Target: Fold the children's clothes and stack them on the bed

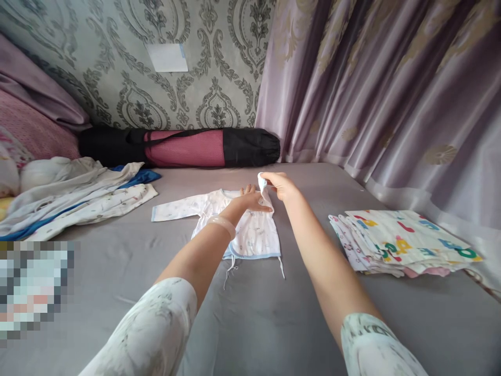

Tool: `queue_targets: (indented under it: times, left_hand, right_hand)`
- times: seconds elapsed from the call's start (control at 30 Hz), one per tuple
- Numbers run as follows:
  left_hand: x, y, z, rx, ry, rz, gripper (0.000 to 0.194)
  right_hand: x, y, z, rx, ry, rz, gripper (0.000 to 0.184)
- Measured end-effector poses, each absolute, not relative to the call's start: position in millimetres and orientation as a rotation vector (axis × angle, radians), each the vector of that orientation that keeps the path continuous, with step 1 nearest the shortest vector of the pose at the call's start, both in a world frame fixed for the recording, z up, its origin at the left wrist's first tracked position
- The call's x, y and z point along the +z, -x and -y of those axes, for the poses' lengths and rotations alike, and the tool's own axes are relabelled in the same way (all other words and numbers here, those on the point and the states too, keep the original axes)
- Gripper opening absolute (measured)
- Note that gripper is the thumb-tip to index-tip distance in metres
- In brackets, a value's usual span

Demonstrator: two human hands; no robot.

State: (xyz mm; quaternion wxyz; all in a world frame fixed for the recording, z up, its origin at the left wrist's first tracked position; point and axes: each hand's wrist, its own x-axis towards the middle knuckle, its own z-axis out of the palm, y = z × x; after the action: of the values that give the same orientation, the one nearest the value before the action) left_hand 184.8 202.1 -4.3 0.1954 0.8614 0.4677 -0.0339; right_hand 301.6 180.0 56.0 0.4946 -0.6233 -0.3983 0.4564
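Observation:
A small white baby shirt (254, 235) with a fine print, light-blue trim and thin ties lies spread on the grey bed sheet (156, 292). One sleeve stretches out flat to the left. My left hand (252, 200) rests on the upper right of the shirt, fingers spread. Pinched in my right hand (277, 184) is the other sleeve, its cuff raised off the bed and bent inward over the shirt's right shoulder. A pale bangle sits on my left wrist.
Folded printed cloths (407, 240) are stacked at the right. Rumpled clothes (86, 193) lie at the left. A black and pink rolled bag (183, 148) lies along the patterned wall, beside a purple curtain (352, 83). A blurred-out patch covers the lower left.

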Motion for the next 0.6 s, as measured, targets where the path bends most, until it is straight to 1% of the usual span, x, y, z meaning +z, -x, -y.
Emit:
queue_targets:
  times: [0.17,0.23,0.3,0.43,0.5,0.6]
  left_hand:
    - [0,-169,-195,0.018,-2.419,-1.354,0.104]
    - [1,-155,-192,0.045,-2.415,-1.416,0.101]
    - [0,-136,-188,0.085,-2.414,-1.481,0.091]
    - [-8,-101,-174,0.217,-2.399,-1.619,0.061]
    - [-15,-89,-166,0.281,-2.376,-1.668,0.054]
    - [-26,-82,-157,0.334,-2.367,-1.649,0.052]
  right_hand:
    - [55,-291,-177,1.095,1.558,0.976,0.009]
    - [53,-288,-176,1.088,1.575,0.962,0.01]
    - [51,-282,-176,1.098,1.581,0.949,0.011]
    - [43,-263,-178,1.109,1.623,0.963,0.012]
    - [36,-252,-178,1.096,1.654,0.987,0.014]
    - [23,-238,-178,1.064,1.684,1.056,0.017]
